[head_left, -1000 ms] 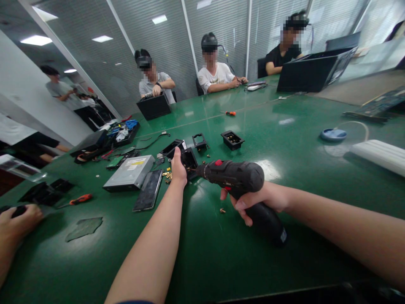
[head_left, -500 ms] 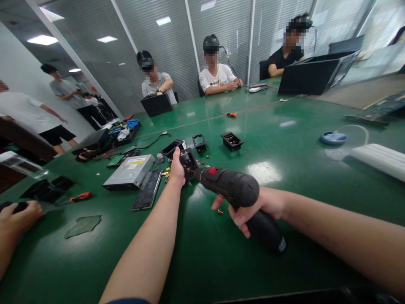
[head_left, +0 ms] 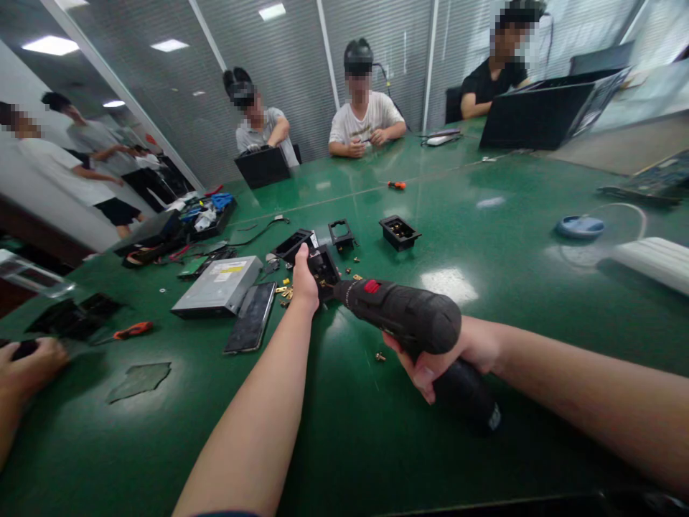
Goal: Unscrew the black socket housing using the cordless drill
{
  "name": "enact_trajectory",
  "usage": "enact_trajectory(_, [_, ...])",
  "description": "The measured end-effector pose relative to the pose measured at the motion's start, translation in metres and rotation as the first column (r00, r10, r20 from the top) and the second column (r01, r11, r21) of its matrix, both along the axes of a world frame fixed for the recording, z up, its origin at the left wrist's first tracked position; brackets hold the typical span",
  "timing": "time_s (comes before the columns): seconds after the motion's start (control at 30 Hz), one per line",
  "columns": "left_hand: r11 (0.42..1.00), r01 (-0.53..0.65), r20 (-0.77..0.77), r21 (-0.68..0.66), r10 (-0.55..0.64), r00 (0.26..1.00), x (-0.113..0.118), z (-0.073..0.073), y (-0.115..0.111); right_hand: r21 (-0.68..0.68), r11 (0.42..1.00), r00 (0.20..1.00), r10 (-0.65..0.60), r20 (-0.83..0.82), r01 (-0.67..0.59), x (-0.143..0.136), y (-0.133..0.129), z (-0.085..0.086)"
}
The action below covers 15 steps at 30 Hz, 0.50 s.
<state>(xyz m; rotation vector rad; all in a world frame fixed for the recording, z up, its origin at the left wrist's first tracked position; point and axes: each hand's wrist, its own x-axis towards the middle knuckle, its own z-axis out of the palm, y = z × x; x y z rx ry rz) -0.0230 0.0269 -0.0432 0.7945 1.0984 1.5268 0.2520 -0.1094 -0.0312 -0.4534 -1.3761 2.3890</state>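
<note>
My left hand [head_left: 306,281] grips a black plastic housing [head_left: 324,269], its thumb pointing up along the side. In my right hand [head_left: 425,362] is a black power drill [head_left: 403,312] with a red switch, pointed left. The drill's tip meets or nearly meets the housing; exact contact is too small to tell. Brass pieces [head_left: 288,293] and small screws lie around the housing, and one screw [head_left: 380,356] rests below the drill. Behind are a black frame [head_left: 341,233], an open black socket [head_left: 399,231] and another black housing [head_left: 293,245].
To the left lie a silver disc drive [head_left: 218,286], a dark flat phone-like slab [head_left: 252,317], an orange screwdriver [head_left: 133,330] and a flat shard [head_left: 138,380]. Another person's hand [head_left: 37,362] is at the left edge. Several people sit or stand beyond the green table [head_left: 344,445].
The view has shifted slightly. The drill and my right hand sit a little farther right in the picture, with the drill still pointed at the held housing. Both grips look unchanged.
</note>
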Motion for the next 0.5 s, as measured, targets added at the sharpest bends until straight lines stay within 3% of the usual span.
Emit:
enact_trajectory(0.23, [0.999,-0.037,0.024,0.007,0.037,0.999,0.0066,0.0057,-0.0034,-0.032,0.999,1.000,0.002,0.007,-0.002,-0.0006,-0.0006,-0.0006])
enact_trajectory(0.5, [0.999,-0.041,0.006,0.012,0.041,0.999,0.0030,0.0015,-0.0008,0.012,1.000,0.999,-0.013,0.031,0.012,-0.0018,-0.0013,0.0043])
